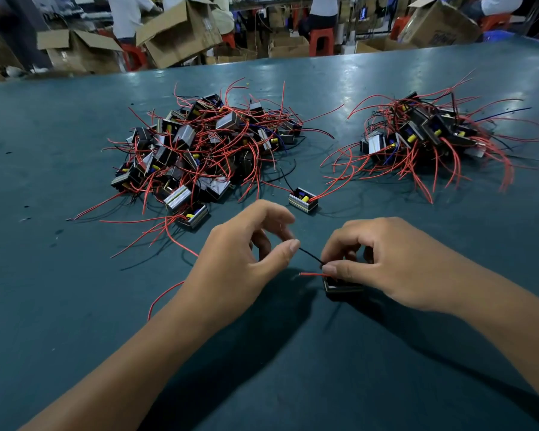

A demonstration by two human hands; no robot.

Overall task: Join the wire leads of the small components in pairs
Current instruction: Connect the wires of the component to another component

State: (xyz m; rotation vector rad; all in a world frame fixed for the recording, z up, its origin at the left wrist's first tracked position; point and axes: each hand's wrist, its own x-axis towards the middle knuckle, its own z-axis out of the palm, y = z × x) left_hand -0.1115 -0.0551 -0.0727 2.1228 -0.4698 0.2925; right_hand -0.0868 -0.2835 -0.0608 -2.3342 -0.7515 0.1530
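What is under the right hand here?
Under the right hand sits a small dark component on the teal table; a black lead and a red lead stick out leftward. Most of the component is covered by the fingers.

There is a single wide-angle view, taken from the person's head and looking forward and down across the dark teal, matte-topped bench (pixel 75 306). It sits close above the near edge, so both bare forearms enter from the bottom corners and fill the foreground. The bench's far edge curves across the upper part of the frame, with brown cardboard boxes (pixel 178 29) and red plastic stools (pixel 321 40) beyond it, well away.
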